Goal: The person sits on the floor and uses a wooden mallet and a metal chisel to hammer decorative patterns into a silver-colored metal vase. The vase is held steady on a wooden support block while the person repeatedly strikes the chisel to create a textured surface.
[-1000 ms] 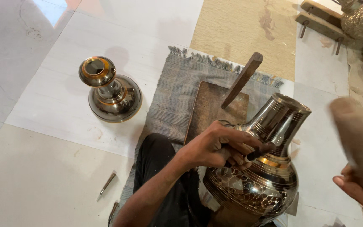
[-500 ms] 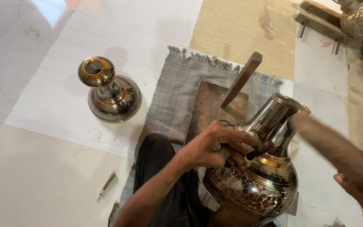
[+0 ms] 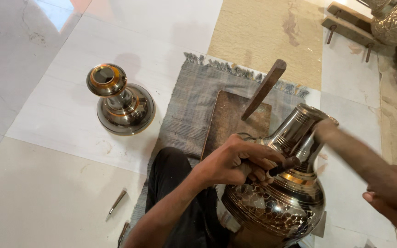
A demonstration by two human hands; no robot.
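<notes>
A shiny engraved brass vase (image 3: 281, 202) leans on my lap at the lower middle. My left hand (image 3: 235, 160) rests on its shoulder and grips a small dark chisel (image 3: 283, 166), its tip against the vase's neck. My right hand (image 3: 394, 200), at the right edge, holds a wooden mallet (image 3: 354, 154), blurred, with its head down at the chisel's end by the neck.
A brass pedestal base (image 3: 122, 101) stands on the white tiles to the left. A wooden board (image 3: 235, 119) with a slanted wooden post (image 3: 263, 89) lies on a grey fringed mat (image 3: 194, 105). Two small chisels (image 3: 117, 202) lie on the floor. Another brass vessel (image 3: 396, 23) sits top right.
The mallet in my right hand has swung down from the right toward the chisel at the vase's neck. My left hand and the vase have stayed in place.
</notes>
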